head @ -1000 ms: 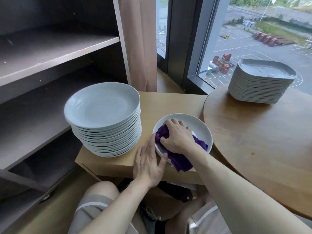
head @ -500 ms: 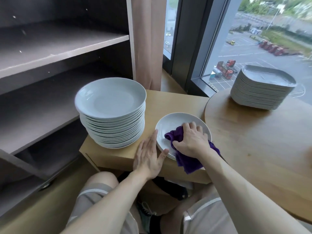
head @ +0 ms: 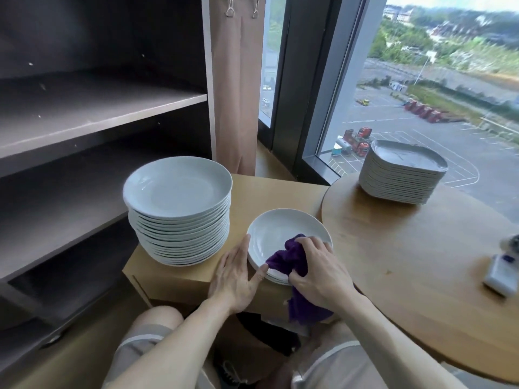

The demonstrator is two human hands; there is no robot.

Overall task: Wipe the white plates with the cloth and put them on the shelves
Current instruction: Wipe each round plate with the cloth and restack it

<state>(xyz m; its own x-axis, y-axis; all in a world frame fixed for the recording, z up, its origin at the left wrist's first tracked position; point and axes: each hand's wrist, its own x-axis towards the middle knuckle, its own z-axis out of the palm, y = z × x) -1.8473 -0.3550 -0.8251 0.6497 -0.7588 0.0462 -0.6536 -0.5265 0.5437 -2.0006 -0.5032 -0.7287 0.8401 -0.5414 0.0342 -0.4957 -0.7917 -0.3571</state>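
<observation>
Daylight comes through a tall window [head: 421,108] beside a beige curtain [head: 236,94]; a round wooden bench [head: 407,276] stands below it.

- A round wooden table [head: 407,290] stands at the right, beside the window [head: 421,108].
- A low light-wood cabinet [head: 174,282] sits just left of the table.
- A small white device [head: 502,276], too blurred to identify, lies near the table's right edge.
- A beige curtain [head: 236,94] hangs left of the window, with two metal clips [head: 230,7] at its top.
- Outside lies a parking lot [head: 449,153] with red trucks [head: 362,138].
</observation>
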